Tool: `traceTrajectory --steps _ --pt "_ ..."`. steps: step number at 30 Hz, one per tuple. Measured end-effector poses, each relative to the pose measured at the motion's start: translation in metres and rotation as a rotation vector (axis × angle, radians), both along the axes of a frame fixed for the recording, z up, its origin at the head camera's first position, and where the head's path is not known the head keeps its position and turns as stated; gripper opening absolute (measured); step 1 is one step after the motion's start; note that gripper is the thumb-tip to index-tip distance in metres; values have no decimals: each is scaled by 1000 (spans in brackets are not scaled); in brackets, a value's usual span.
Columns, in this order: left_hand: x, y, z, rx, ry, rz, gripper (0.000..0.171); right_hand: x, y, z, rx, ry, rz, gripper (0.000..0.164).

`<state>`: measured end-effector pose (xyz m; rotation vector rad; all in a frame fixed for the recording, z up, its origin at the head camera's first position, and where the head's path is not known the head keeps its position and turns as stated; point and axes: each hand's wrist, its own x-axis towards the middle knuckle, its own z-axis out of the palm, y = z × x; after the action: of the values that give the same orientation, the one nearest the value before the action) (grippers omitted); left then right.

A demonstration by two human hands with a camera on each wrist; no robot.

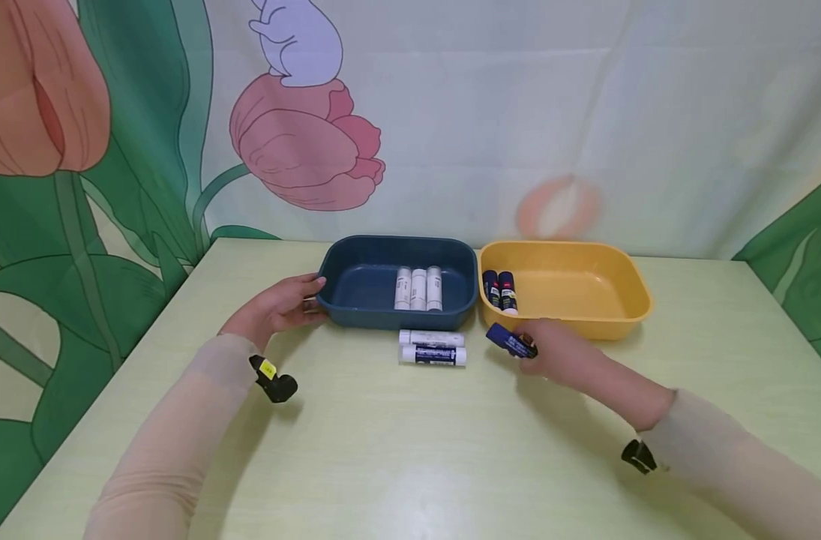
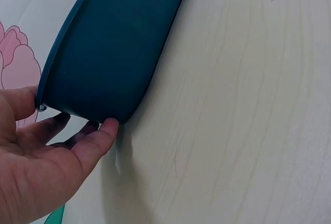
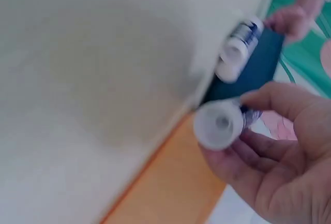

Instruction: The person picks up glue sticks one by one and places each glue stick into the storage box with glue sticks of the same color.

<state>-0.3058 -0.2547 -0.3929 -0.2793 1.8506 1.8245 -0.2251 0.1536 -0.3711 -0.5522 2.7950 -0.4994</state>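
The yellow tray (image 1: pixel 572 289) sits beside the blue tray (image 1: pixel 363 319), whose end your left hand (image 1: pixel 282 304) grips. Your right hand (image 1: pixel 553 347) pinches a dark-blue tube (image 1: pixel 507 340) near the yellow tray's front; two white-capped tubes (image 1: pixel 433 355) lie before the blue tray.

There are eight tubes (image 1: pixel 418 289); one blue bin (image 1: pixel 363 286); one yellow bin (image 1: pixel 572 289); two wrist devices (image 1: pixel 274 381).

held tube (image 1: pixel 506 339) partly hidden by right grip (image 1: pixel 555 349), print (image 1: pixel 402 290) on white tubes (image 1: pixel 418 285) too small, rabbit (image 1: pixel 302 43) cropped above
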Motion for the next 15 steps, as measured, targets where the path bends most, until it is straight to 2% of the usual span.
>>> traceTrajectory --steps 4,7,10,15 --pt "0 0 1 2 -3 2 60 -5 17 16 -125 -137 -27 49" --pt "0 0 1 0 3 1 60 -11 29 28 -198 -244 -67 55" --pt "0 0 1 -5 4 1 60 -18 38 37 -239 -337 -105 57" --pt "-1 1 1 -12 -5 4 60 -31 49 50 -277 -426 -150 61"
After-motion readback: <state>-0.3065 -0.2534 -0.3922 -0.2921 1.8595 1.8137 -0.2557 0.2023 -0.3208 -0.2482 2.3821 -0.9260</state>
